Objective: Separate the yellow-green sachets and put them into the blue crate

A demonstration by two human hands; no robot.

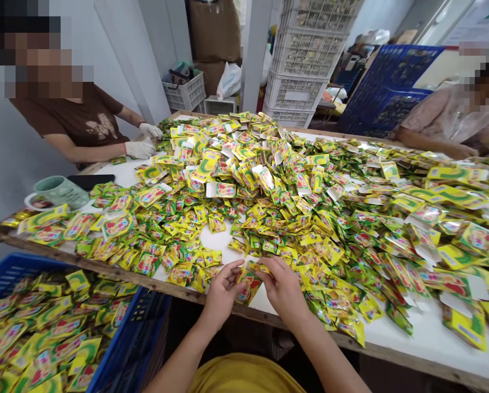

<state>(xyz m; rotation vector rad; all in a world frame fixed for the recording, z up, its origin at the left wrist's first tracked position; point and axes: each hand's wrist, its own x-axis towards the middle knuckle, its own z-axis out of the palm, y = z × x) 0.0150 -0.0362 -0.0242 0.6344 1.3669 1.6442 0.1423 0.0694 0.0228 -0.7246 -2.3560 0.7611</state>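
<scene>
At the table's front edge, my left hand (224,288) is closed on a small yellow and green carton (249,288) with red fruit pictures. The carton's open end points away from me, a white flap showing. Pinched in my right hand (283,286) is a small yellow sachet (259,267), held right at the carton's open end. Whether part of it is inside the carton, I cannot tell. Loose yellow and green sachets (310,251) lie beyond and beside both hands. Behind them rises a heap of similar cartons (236,158), many with raised white flaps.
Below the table on the left stands a blue crate (121,327) full of cartons. A green mug (62,192) and a dark phone (90,181) lie at the left end. One person with white gloves (140,148) works at left, another at right. White crates (297,71) are stacked behind.
</scene>
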